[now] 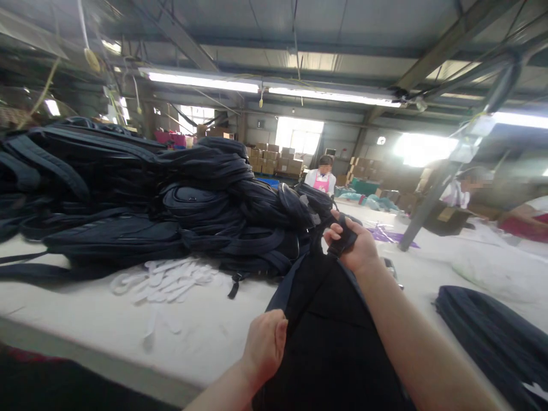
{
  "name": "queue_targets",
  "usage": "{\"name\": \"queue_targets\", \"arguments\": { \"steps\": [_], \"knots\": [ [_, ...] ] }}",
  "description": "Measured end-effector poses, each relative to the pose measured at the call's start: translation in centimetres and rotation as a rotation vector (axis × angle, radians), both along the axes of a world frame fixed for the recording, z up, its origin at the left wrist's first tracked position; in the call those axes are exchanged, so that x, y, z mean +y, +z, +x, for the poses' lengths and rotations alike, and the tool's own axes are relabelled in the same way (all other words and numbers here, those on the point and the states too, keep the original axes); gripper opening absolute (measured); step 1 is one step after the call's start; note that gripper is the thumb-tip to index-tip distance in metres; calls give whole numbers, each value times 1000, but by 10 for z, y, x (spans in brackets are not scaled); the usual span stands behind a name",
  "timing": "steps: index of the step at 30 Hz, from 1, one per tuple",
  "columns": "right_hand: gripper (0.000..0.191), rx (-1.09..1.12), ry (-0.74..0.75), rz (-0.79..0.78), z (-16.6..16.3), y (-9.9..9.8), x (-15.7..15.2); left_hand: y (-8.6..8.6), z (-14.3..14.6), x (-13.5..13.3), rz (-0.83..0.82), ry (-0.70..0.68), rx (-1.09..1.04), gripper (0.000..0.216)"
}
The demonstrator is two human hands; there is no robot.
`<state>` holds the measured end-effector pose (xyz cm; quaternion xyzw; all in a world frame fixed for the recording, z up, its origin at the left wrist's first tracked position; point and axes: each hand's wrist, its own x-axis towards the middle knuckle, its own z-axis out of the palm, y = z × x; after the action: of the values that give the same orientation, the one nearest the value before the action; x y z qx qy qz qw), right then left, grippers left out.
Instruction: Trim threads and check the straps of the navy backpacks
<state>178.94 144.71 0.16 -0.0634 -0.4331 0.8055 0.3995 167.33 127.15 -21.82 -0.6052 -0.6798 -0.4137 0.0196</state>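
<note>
A dark backpack [329, 325] stands in front of me at the table's near side. My right hand [353, 242] is closed around black webbing and a buckle at its top. Lower down, my left hand [268, 342] is curled in a fist at the pack's left edge, closed on a black strap [306, 297] that runs up toward the right hand. What lies inside the left fingers is partly hidden. Beyond the right hand, the pile of navy backpacks [205, 211] reaches close to the pack's top.
White tag-like strips [171, 279] lie in a heap on the white table [205, 337]. Another dark bag [483, 337] lies at the right. A slanted metal post [432, 200] rises from the table. Co-workers, one in a pink apron [321, 184], are farther back near stacked cartons [276, 160].
</note>
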Motion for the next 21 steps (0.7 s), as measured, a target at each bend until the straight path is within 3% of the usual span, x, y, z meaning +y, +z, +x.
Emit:
{"name": "queue_targets", "arguments": {
  "steps": [13,21],
  "knots": [
    [27,44,8,-197,1,-30,36,-3,3,-9,-200,-79,-175,39],
    [28,59,11,-198,8,-20,30,-1,-34,11,-167,-271,-428,24]
  ]
}}
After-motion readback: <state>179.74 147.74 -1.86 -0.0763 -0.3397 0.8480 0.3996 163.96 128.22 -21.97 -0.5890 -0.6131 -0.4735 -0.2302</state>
